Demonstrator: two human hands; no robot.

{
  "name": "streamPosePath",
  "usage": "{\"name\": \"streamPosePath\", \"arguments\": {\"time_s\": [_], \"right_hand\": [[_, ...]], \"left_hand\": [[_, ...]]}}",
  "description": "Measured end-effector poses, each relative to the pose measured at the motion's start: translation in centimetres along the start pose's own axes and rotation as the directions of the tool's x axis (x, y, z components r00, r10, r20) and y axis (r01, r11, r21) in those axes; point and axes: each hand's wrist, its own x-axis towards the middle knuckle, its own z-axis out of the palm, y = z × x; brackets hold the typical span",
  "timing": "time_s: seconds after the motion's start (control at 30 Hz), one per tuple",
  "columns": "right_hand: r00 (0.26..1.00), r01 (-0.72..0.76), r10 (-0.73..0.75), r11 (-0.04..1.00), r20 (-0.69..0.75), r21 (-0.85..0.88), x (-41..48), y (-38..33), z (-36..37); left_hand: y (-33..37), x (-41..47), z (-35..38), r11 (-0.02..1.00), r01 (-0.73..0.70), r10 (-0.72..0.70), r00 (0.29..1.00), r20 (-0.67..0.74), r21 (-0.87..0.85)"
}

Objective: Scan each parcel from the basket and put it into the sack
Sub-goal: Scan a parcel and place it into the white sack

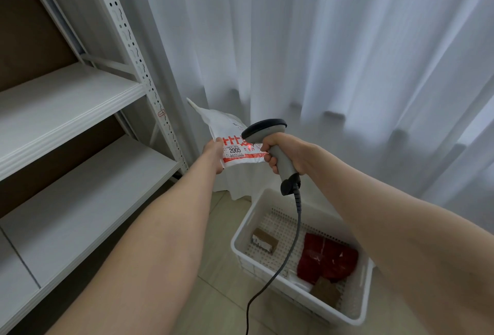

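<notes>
My left hand grips the left edge of a white plastic mailer parcel with red print and a label reading 2005, held up in front of me. My right hand grips the handle of a grey barcode scanner, whose head points at the parcel; a red light spot shows on the label. Below, a white basket on the floor holds a small cardboard box, a red parcel and a brown parcel. A white sack-like bag stands behind the basket, mostly hidden by the parcel.
A white metal shelf rack with bare boards fills the left side. White curtains hang behind. The scanner's cable drops across the basket to the tiled floor.
</notes>
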Motion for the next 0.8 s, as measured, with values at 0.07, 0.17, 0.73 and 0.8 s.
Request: {"name": "streamPosePath", "arguments": {"time_s": [0.07,0.17,0.73,0.8], "right_hand": [[1.0,-0.002,0.002,1.0,-0.003,-0.001,0.1,-0.1,0.0],[1.0,-0.008,0.008,1.0,-0.003,-0.007,0.2,-0.3,0.1],[1.0,-0.026,0.026,0.998,-0.001,-0.049,-0.1,-1.3,-0.1],[0.999,-0.031,0.03,0.999,-0.01,-0.044,-0.1,-1.3,-0.1]], "left_hand": [[0.1,0.0,-0.1,1.0,0.002,-0.002,1.0,-0.005,0.007],[0.1,-0.2,-0.1,1.0,0.004,-0.003,1.0,-0.01,0.013],[0.5,-0.2,-0.1,0.999,0.018,-0.018,1.0,0.003,0.026],[0.5,-0.2,-0.1,0.999,0.017,-0.017,1.0,0.005,0.029]]}}
